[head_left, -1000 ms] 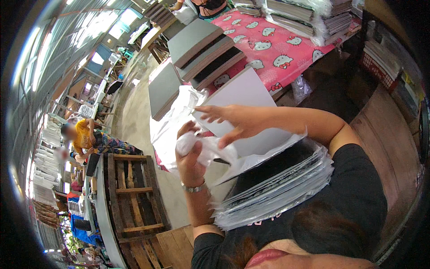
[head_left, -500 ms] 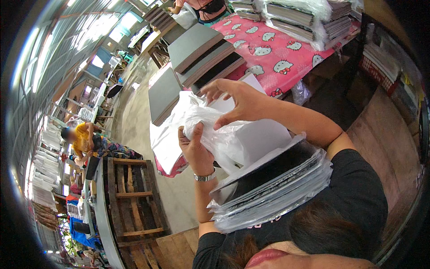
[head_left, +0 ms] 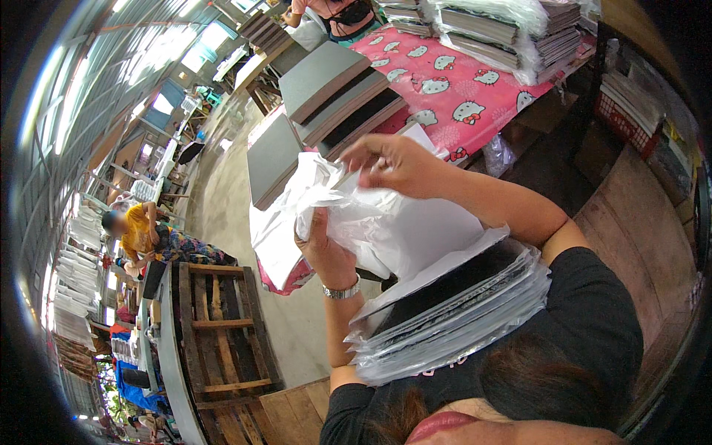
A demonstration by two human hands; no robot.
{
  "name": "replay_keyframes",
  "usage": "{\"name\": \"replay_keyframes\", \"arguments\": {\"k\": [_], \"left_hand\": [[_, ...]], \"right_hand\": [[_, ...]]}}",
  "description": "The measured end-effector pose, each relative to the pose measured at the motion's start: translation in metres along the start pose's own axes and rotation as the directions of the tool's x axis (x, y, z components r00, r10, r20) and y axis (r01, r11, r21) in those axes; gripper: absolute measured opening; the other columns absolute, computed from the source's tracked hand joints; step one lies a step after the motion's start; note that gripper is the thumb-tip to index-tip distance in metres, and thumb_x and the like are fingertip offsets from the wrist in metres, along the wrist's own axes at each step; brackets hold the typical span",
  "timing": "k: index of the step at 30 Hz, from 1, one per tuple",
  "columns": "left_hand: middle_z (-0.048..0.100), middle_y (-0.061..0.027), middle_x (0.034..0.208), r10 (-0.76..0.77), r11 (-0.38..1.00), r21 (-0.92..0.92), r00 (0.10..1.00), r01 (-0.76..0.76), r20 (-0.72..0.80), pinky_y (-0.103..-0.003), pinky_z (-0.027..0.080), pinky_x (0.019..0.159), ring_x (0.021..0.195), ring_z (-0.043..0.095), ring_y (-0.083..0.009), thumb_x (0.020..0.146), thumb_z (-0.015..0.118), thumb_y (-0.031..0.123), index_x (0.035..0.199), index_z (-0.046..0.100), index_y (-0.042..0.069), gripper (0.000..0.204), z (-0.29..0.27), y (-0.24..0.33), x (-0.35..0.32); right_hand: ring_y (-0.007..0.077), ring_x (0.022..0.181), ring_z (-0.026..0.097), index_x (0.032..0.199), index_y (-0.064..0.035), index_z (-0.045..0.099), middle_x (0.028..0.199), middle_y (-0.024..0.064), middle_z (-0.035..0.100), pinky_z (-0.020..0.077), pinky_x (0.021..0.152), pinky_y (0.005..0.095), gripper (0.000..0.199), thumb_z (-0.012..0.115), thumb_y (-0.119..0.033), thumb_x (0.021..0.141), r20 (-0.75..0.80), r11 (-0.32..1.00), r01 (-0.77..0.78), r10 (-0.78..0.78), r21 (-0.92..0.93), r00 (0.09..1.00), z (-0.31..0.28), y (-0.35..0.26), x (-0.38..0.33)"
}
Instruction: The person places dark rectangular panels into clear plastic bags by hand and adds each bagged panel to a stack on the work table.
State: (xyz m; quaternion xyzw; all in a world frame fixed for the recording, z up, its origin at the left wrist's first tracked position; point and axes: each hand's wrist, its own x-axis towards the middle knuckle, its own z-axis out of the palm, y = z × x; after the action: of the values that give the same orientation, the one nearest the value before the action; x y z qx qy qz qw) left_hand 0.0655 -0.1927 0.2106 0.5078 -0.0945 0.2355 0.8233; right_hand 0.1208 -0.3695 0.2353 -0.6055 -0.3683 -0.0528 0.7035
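My left hand (head_left: pixel 326 252), with a metal watch on its wrist, is closed on a crumpled clear plastic bag (head_left: pixel 322 194). Over the bag's upper side, my right hand (head_left: pixel 393 165) has its fingers curled in against the plastic, slightly blurred; its fingertips seem to pinch the film. White sheets (head_left: pixel 437 233) lie under and behind the bag. Against my chest rests a stack of flat black boards in clear plastic sleeves (head_left: pixel 452 311). Just beyond my hands stand stacked grey boards (head_left: pixel 322 78), with another grey pile (head_left: pixel 273 159) to their left.
A pink patterned tablecloth (head_left: pixel 467 89) covers the table, with plastic-wrapped stacks (head_left: pixel 512 33) at its far end. A wooden pallet (head_left: pixel 222 322) lies at left, near a person in yellow (head_left: pixel 137 230). Another person (head_left: pixel 345 15) stands across the table. A red basket (head_left: pixel 623 115) is at right.
My right hand's spread fingers have curled in onto the plastic bag. The bag has shifted and bunched differently above my left hand, which keeps its grip.
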Motion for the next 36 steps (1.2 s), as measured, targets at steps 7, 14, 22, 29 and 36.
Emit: {"name": "replay_keyframes", "arguments": {"k": [7,14,22,29,36], "left_hand": [[0.056,-0.0072,0.082,0.039,0.997,-0.065,0.991,-0.030,0.132,-0.030,0.046,0.061,0.070,0.054,-0.0172,0.095,0.047,0.030,0.089,0.051,0.003,0.028,-0.007,-0.005,0.003],[0.060,-0.0142,0.103,0.091,0.996,-0.002,0.985,-0.092,0.148,-0.033,0.048,0.081,0.093,0.057,-0.0214,0.085,0.060,0.042,0.107,0.053,-0.005,0.052,-0.003,-0.006,0.005],[0.058,-0.0156,0.113,-0.010,0.992,-0.122,0.984,0.032,0.176,-0.035,0.047,0.089,0.102,0.057,-0.0235,0.077,0.068,0.040,0.118,0.049,-0.007,0.065,0.008,0.002,0.004],[0.061,-0.0068,0.090,0.007,1.000,-0.025,0.999,-0.008,-0.050,-0.030,0.051,0.077,0.080,0.061,-0.0169,0.074,0.067,-0.003,0.092,0.054,0.000,0.023,0.003,0.010,0.000],[0.056,-0.0051,0.094,0.023,0.999,-0.029,0.999,-0.024,-0.032,-0.027,0.048,0.078,0.087,0.056,-0.0155,0.074,0.065,-0.005,0.108,0.048,0.005,0.039,0.029,0.022,-0.009]], "right_hand": [[0.0126,0.080,0.059,0.095,-0.0043,0.061,0.085,0.0058,0.063,0.0468,0.069,0.0262,0.025,0.073,-0.011,0.074,-0.069,0.963,0.102,-0.123,-0.248,0.990,0.001,-0.007,0.007],[0.0119,0.073,0.057,0.093,-0.0009,0.060,0.080,0.0074,0.062,0.0458,0.064,0.0252,0.020,0.067,-0.015,0.082,0.149,0.978,0.049,-0.019,-0.203,0.989,0.018,0.001,-0.009],[0.0289,0.081,0.058,0.092,-0.0063,0.061,0.074,0.0106,0.058,0.0374,0.084,0.0363,0.023,0.071,-0.020,0.076,0.153,0.693,0.436,-0.432,-0.574,0.889,0.023,-0.007,-0.011],[0.0181,0.067,0.057,0.083,-0.0002,0.064,0.075,0.0100,0.063,0.0430,0.063,0.0305,0.018,0.069,-0.017,0.080,0.115,0.879,0.178,-0.141,-0.442,0.983,0.000,-0.013,0.011],[0.0078,0.075,0.056,0.081,-0.0004,0.063,0.074,0.0009,0.061,0.0445,0.070,0.0231,0.007,0.066,-0.006,0.082,0.013,0.987,-0.065,0.068,-0.149,0.998,0.005,-0.015,0.017]]}}
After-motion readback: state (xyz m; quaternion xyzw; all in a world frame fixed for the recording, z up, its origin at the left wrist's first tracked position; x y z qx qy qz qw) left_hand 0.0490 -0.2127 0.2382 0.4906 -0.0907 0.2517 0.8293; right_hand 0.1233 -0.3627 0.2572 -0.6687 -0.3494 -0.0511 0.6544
